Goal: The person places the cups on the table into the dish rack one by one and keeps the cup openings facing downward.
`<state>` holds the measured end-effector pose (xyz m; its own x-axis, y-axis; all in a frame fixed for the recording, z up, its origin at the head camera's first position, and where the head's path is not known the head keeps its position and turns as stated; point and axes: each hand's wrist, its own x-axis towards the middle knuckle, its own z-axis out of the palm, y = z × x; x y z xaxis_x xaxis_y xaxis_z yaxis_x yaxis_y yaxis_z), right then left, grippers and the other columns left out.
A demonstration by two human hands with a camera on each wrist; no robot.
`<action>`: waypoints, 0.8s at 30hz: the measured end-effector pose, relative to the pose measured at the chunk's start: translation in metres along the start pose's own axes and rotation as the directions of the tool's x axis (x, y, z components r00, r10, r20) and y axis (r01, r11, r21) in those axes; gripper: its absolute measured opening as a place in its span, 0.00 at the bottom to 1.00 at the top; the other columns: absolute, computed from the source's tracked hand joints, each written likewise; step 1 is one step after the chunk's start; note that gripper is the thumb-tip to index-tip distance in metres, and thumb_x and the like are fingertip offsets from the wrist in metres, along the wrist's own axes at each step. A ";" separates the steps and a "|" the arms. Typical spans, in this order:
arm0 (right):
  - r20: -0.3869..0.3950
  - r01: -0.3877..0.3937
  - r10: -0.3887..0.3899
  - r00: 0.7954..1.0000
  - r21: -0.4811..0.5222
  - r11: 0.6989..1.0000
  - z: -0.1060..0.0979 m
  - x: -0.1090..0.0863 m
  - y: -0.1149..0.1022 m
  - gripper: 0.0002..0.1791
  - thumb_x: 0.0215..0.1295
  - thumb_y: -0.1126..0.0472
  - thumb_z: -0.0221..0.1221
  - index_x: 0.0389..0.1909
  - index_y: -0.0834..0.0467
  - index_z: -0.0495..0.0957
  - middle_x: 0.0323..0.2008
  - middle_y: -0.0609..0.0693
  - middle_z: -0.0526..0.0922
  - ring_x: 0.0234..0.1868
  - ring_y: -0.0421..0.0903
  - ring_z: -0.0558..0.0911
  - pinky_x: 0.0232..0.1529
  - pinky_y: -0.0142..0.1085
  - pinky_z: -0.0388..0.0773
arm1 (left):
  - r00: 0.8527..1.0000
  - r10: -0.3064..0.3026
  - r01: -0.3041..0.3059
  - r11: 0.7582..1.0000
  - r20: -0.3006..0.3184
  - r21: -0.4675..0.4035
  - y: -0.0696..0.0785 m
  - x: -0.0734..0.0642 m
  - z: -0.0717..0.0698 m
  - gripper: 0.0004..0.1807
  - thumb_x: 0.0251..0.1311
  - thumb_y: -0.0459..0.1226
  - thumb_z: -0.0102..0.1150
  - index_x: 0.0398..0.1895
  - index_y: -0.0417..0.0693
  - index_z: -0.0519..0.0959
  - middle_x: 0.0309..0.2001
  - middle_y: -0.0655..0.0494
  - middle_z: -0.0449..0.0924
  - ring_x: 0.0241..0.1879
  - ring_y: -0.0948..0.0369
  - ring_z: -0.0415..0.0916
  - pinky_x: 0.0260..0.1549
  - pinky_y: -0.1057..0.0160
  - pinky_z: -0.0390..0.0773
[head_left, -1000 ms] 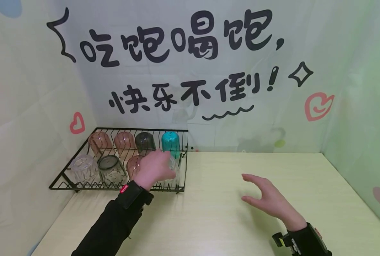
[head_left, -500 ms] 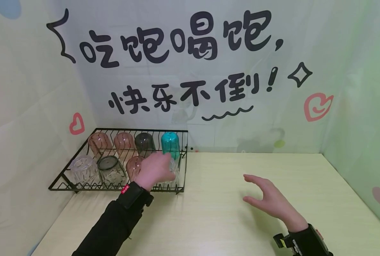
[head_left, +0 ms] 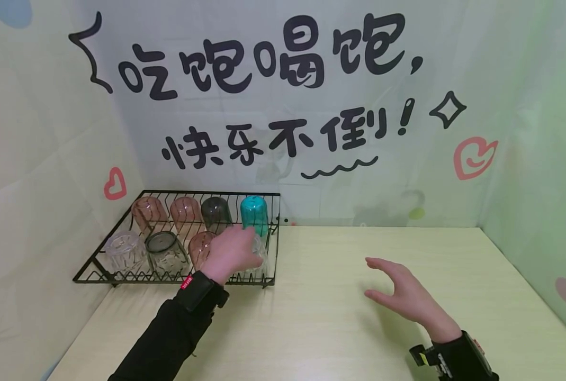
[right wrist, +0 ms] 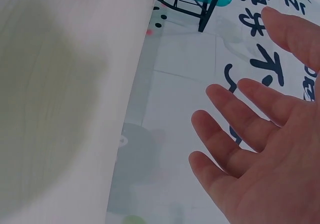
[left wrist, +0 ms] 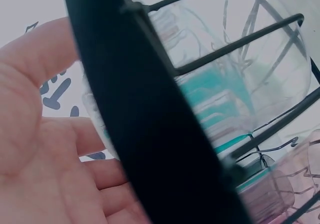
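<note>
My left hand (head_left: 230,251) reaches into the front right corner of the black wire rack (head_left: 178,282). Its thumb and fingers curl round the base end of a clear glass (head_left: 261,259), which sits upside down there. The left wrist view has the palm (left wrist: 45,134) close to this glass, partly hidden behind a dark rack bar (left wrist: 145,114). Left of the hand stands a pink glass (head_left: 199,247), and behind it a teal glass (head_left: 254,211). My right hand (head_left: 406,293) hovers over the right side of the table with nothing in it, thumb and fingers spread apart.
More upturned glasses fill the rack: two pink ones at the back (head_left: 149,211), a dark grey glass (head_left: 216,210), a clear one (head_left: 124,251) and a grey-green one (head_left: 165,256). The pale table (head_left: 321,317) meets a printed cloth backdrop (head_left: 311,201).
My right hand has drifted slightly to the right. The left hand stays at the clear glass almost unmoved, and the other glasses keep their places.
</note>
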<state>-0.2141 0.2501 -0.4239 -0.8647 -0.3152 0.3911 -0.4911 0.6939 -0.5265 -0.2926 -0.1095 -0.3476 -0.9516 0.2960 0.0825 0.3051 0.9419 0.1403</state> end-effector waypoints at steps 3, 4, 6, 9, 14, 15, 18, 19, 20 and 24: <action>0.002 0.000 0.000 1.000 0.001 1.000 -0.001 0.000 0.000 0.36 0.53 0.42 0.59 0.60 0.57 0.65 0.53 0.50 0.73 0.56 0.51 0.69 0.54 0.48 0.64 | 1.000 0.005 -0.005 1.000 -0.008 -0.001 0.000 0.000 0.000 0.31 0.39 0.53 0.63 0.47 0.48 0.70 0.36 0.52 0.69 0.33 0.55 0.67 0.23 0.57 0.71; 0.005 -0.003 0.003 1.000 0.002 1.000 -0.001 0.000 0.000 0.36 0.53 0.42 0.59 0.60 0.57 0.65 0.53 0.50 0.73 0.56 0.51 0.69 0.54 0.48 0.64 | 1.000 0.007 -0.007 1.000 -0.010 -0.002 0.000 -0.001 0.001 0.32 0.39 0.54 0.63 0.47 0.48 0.70 0.36 0.52 0.69 0.34 0.55 0.67 0.23 0.57 0.71; 0.008 -0.008 0.008 1.000 0.000 1.000 -0.001 0.000 -0.001 0.36 0.53 0.42 0.59 0.60 0.56 0.65 0.54 0.50 0.73 0.56 0.51 0.69 0.55 0.48 0.64 | 1.000 0.013 -0.014 1.000 -0.017 -0.001 0.000 -0.002 0.001 0.34 0.39 0.55 0.63 0.49 0.47 0.69 0.37 0.52 0.69 0.35 0.55 0.67 0.24 0.57 0.71; 0.010 -0.014 0.014 1.000 -0.008 1.000 -0.001 -0.001 -0.003 0.36 0.53 0.42 0.59 0.60 0.56 0.65 0.54 0.50 0.72 0.57 0.52 0.68 0.55 0.48 0.63 | 0.998 0.031 -0.031 0.999 -0.047 -0.015 0.000 -0.004 0.002 0.35 0.41 0.56 0.63 0.51 0.47 0.68 0.37 0.52 0.69 0.35 0.55 0.68 0.25 0.57 0.70; 0.004 -0.025 0.025 1.000 -0.057 0.998 -0.002 -0.003 -0.007 0.36 0.53 0.41 0.59 0.60 0.55 0.65 0.55 0.49 0.72 0.57 0.51 0.68 0.55 0.47 0.63 | 0.988 0.054 -0.061 0.997 -0.147 -0.043 0.002 -0.011 0.004 0.40 0.43 0.57 0.61 0.57 0.43 0.66 0.42 0.49 0.71 0.40 0.53 0.69 0.32 0.54 0.73; 0.000 -0.025 0.025 1.000 -0.067 0.997 -0.002 -0.004 -0.007 0.36 0.52 0.41 0.59 0.60 0.55 0.65 0.55 0.49 0.72 0.56 0.51 0.68 0.55 0.46 0.63 | 0.984 0.054 -0.063 0.997 -0.168 -0.049 0.002 -0.013 0.004 0.42 0.43 0.58 0.61 0.58 0.43 0.65 0.45 0.47 0.71 0.42 0.52 0.69 0.34 0.53 0.74; -0.012 -0.011 0.010 1.000 -0.097 0.995 -0.003 -0.005 -0.009 0.36 0.53 0.42 0.59 0.59 0.56 0.65 0.54 0.50 0.72 0.56 0.52 0.69 0.54 0.47 0.64 | 0.974 0.050 -0.067 0.995 -0.222 -0.069 0.002 -0.017 0.005 0.44 0.44 0.58 0.60 0.61 0.41 0.62 0.51 0.43 0.69 0.49 0.48 0.68 0.40 0.47 0.73; -0.016 -0.008 0.006 1.000 -0.105 0.994 -0.004 -0.005 -0.010 0.35 0.53 0.42 0.59 0.59 0.56 0.66 0.54 0.50 0.72 0.55 0.52 0.69 0.54 0.47 0.64 | 0.970 0.050 -0.070 0.994 -0.239 -0.078 0.002 -0.018 0.005 0.45 0.45 0.57 0.60 0.62 0.41 0.61 0.53 0.41 0.68 0.51 0.47 0.67 0.42 0.46 0.72; -0.020 -0.004 0.002 1.000 -0.110 0.994 -0.004 -0.005 -0.010 0.35 0.53 0.43 0.60 0.59 0.56 0.66 0.54 0.50 0.72 0.55 0.52 0.69 0.54 0.47 0.64 | 0.965 0.051 -0.075 0.994 -0.256 -0.084 0.002 -0.019 0.006 0.45 0.45 0.57 0.60 0.62 0.41 0.60 0.54 0.41 0.67 0.52 0.46 0.66 0.43 0.45 0.71; -0.023 -0.008 0.005 1.000 -0.124 0.992 -0.005 -0.008 -0.013 0.35 0.53 0.42 0.59 0.59 0.56 0.66 0.54 0.49 0.72 0.55 0.52 0.69 0.54 0.46 0.64 | 0.942 0.064 -0.103 0.989 -0.331 -0.102 -0.001 -0.025 0.008 0.44 0.46 0.56 0.59 0.63 0.40 0.60 0.57 0.39 0.65 0.56 0.45 0.63 0.49 0.44 0.67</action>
<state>-0.2007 0.2471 -0.4162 -0.8644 -0.2970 0.4056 -0.4677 0.7712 -0.4319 -0.2693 -0.1166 -0.3574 -0.8646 0.2863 0.4129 0.4035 0.8853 0.2310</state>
